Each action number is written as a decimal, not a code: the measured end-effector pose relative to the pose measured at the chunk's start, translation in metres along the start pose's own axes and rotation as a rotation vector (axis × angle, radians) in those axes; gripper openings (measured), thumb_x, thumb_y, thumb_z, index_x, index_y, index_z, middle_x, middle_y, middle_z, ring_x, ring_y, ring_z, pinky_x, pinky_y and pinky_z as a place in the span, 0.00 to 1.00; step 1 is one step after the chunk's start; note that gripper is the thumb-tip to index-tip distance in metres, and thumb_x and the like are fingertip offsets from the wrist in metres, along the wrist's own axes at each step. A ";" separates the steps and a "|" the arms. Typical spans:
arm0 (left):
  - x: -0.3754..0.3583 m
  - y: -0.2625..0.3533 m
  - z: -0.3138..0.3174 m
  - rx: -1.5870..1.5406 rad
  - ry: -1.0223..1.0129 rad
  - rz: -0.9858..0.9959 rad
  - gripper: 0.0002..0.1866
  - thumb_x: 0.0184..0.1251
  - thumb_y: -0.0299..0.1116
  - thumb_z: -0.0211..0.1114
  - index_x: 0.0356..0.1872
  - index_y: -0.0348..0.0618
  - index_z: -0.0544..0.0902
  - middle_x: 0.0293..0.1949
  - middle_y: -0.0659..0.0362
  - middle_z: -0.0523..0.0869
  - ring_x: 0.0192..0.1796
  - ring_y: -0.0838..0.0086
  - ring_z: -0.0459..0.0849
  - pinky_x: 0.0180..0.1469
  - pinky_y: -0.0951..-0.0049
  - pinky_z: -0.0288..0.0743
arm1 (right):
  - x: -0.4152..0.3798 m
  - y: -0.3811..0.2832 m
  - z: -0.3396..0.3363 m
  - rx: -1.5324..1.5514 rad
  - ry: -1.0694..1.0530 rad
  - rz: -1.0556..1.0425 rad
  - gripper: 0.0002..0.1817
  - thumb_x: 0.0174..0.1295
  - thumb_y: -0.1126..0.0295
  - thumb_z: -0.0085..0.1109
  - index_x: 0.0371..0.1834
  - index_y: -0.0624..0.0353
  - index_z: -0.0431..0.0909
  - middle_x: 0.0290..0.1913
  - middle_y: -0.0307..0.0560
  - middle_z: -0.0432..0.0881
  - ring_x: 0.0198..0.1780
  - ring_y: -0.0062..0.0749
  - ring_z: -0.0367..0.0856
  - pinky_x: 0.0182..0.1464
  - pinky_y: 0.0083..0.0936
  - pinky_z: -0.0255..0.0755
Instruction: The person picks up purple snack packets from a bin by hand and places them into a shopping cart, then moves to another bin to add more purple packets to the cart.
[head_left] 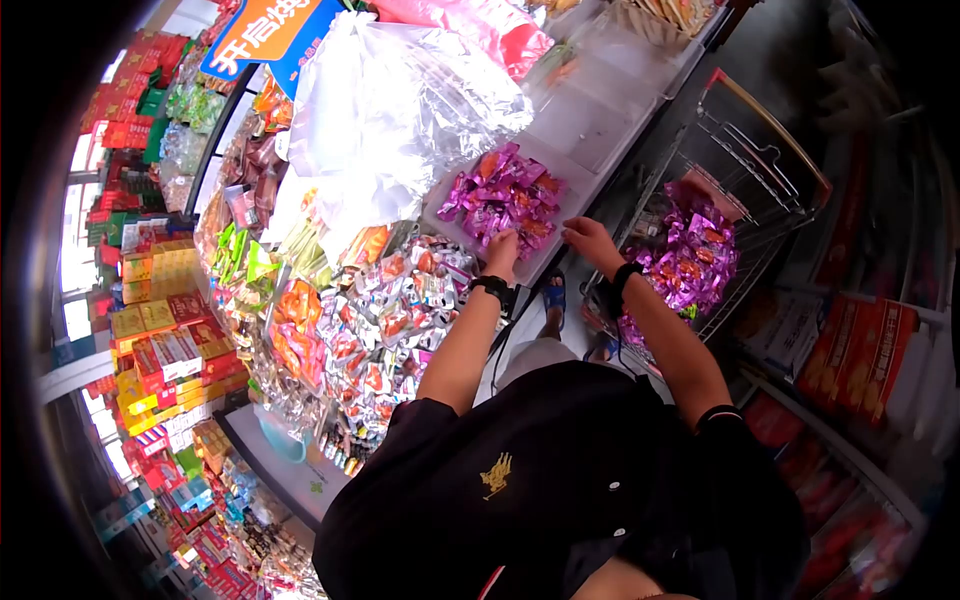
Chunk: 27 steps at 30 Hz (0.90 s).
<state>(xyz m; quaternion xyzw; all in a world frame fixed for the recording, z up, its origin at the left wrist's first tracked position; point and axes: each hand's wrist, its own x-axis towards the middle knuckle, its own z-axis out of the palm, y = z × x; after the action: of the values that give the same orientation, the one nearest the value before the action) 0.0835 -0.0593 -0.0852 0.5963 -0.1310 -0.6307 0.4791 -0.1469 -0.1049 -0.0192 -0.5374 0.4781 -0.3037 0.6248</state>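
Observation:
Purple shiny wrapped snack packets lie heaped in a white display bin ahead of me. My left hand is at the near edge of this heap, its fingers closed against a purple packet; the fingertips are partly lost among the wrappers. To its right, my right hand hovers by the bin's right rim, fingers loosely bent and a little apart, with nothing visible in them. A shopping cart stands to the right, holding a large pile of similar purple packets.
Silver-wrapped snacks fill the display left of my left arm. A clear plastic bag sheet covers goods beyond it. A blue and orange sign stands at the upper left. Shelves of boxed goods line the far left; red cartons are at right.

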 end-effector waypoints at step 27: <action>0.091 -0.002 -0.012 0.746 0.162 -0.040 0.15 0.57 0.31 0.53 0.41 0.34 0.80 0.40 0.41 0.82 0.47 0.50 0.81 0.49 0.59 0.73 | 0.130 0.004 0.087 -1.255 -0.649 0.166 0.23 0.56 0.59 0.56 0.54 0.55 0.73 0.56 0.65 0.71 0.54 0.61 0.73 0.56 0.43 0.68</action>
<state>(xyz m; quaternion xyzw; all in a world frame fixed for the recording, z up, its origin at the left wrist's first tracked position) 0.1087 -0.1224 -0.1463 0.7800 -0.3018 -0.4997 0.2255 -0.0206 -0.1866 -0.0616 -0.8208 0.3922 0.2529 0.3293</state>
